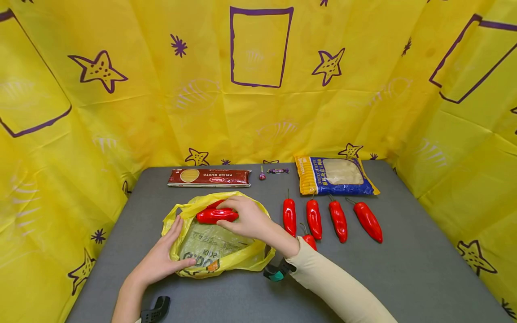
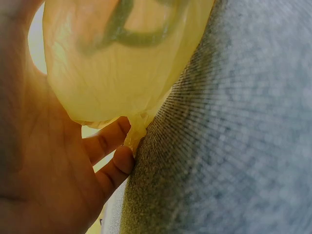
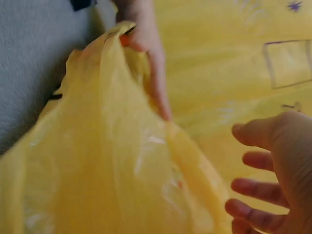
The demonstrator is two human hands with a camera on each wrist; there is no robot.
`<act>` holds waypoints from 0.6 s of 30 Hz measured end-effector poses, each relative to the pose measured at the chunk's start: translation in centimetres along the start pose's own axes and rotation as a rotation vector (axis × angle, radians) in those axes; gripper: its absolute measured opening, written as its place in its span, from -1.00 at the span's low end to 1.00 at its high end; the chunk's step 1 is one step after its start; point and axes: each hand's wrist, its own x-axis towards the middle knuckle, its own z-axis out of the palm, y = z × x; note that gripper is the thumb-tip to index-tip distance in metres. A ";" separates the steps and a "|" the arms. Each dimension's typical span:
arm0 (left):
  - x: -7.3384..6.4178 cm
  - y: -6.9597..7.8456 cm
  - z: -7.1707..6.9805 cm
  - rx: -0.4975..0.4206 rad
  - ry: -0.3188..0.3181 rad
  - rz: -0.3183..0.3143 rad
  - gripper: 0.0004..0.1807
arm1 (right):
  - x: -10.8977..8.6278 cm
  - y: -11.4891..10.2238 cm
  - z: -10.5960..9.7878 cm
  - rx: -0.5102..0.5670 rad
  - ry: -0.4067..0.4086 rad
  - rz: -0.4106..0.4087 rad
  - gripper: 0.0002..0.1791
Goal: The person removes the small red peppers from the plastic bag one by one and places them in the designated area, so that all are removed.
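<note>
A yellow plastic bag (image 1: 224,264) lies with its mouth spread, printed dark letters showing inside. Glossy red peppers (image 1: 214,217) rest at its far side, partly hidden by my right hand (image 1: 246,217). That hand reaches over the rim, thumb and fingers apart beside the peppers; in the right wrist view its fingers (image 3: 258,185) are spread with nothing between them. My left hand (image 1: 159,258) rests against the bag's left side, fingers straight along the outside and thumb over the near rim. In the left wrist view, two fingertips touch a gathered corner of the bag.
Several more red peppers (image 1: 313,219) lie right of the bag, one partly behind my right sleeve. At the back are a red-brown pasta packet (image 1: 214,178), a lollipop (image 1: 262,176), a purple wrapped candy (image 1: 278,171) and a blue-and-yellow orecchiette bag (image 1: 343,175). Yellow curtains surround the grey table.
</note>
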 end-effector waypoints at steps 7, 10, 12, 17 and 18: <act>-0.2 0.0 0.2 -0.015 -0.002 0.013 0.33 | 3.6 0.4 3.3 -0.140 -0.194 0.008 -0.55; -0.3 -0.1 0.2 -0.016 -0.007 0.012 0.33 | 4.4 0.5 4.1 -0.200 -0.221 0.011 -0.54; -0.3 -0.1 0.2 -0.016 -0.006 0.014 0.33 | 4.9 0.5 4.6 -0.226 -0.232 0.004 -0.54; -0.2 -0.1 0.0 -0.015 0.000 0.019 0.33 | 6.0 0.6 5.5 -0.257 -0.262 -0.026 -0.54; -0.1 -0.1 0.0 -0.017 0.001 0.019 0.33 | 6.1 0.6 5.7 -0.259 -0.270 -0.027 -0.54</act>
